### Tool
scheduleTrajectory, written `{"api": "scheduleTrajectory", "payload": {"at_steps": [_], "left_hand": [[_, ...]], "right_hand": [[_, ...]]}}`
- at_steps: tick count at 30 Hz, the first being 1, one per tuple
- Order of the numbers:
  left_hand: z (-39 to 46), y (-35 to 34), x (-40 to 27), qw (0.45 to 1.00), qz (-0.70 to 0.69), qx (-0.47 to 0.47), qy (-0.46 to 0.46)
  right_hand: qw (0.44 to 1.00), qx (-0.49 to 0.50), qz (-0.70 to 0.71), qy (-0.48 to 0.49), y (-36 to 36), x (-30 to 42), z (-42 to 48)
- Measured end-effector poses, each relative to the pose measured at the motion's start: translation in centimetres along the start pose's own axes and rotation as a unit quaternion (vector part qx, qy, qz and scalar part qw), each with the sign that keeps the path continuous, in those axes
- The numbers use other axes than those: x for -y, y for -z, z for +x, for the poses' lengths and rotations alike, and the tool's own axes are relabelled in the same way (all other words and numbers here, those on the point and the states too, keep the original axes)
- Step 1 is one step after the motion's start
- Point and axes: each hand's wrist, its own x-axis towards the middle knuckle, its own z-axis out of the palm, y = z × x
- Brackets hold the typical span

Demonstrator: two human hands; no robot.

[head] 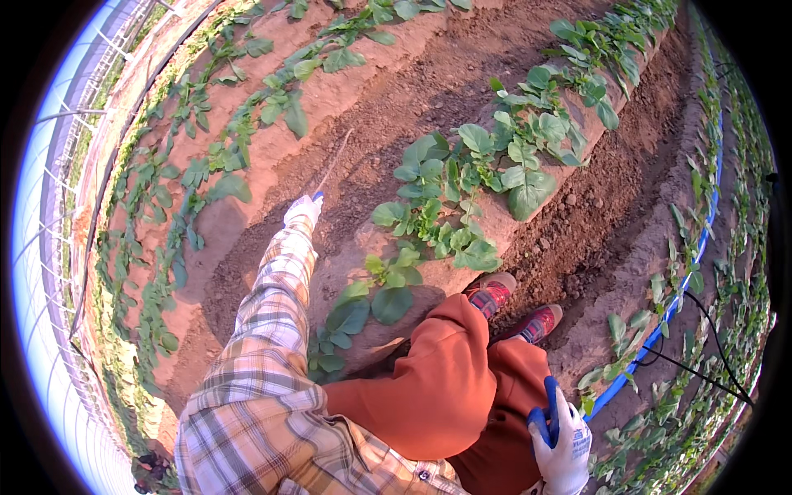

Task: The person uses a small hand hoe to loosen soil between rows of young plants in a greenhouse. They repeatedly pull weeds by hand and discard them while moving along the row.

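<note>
My left hand (304,209), in a white glove with blue coating, reaches out over the furrow at the left of the leafy bed. It is closed around one end of a thin stick (335,159), whose far part points up and away over the soil. My right hand (560,433), gloved the same way, is low beside my trouser leg with its fingers apart and nothing seen between them. Between the furrows runs a raised row of young leafy plants (476,185). My two shoes (538,323) stand in the furrow on its right side.
More rows of leafy plants (229,161) grow on the bed at the left. A blue hose (671,307) runs along the right, with thin black tubes (699,372) joined near it. The curved greenhouse wall (46,204) and a dark pipe (111,161) line the far left.
</note>
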Motion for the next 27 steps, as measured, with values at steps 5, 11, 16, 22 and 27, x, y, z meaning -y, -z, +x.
{"api": "scheduleTrajectory", "payload": {"at_steps": [5, 11, 16, 22, 27], "left_hand": [[-4.2, -1.0, 9.3, 0.998, 0.019, 0.040, 0.045], [-9.1, -0.8, 18.5, 0.990, 0.063, 0.083, 0.097], [-12.1, -2.2, 27.2, 0.979, 0.097, 0.112, 0.142], [-14.2, -2.2, 27.7, 0.987, 0.002, 0.100, 0.126], [-18.2, -0.6, 21.1, 0.996, 0.032, -0.043, 0.065]], "right_hand": [[1.000, -0.023, -0.001, 0.002, -1.3, -0.2, -0.6], [0.999, -0.031, -0.016, -0.007, -1.7, 0.6, -1.9], [0.993, -0.092, -0.036, 0.069, -2.5, 0.7, -2.8], [0.986, -0.131, -0.048, 0.088, -3.7, -0.5, -4.0], [0.988, -0.133, -0.047, 0.060, -4.0, -1.7, -4.9]]}}
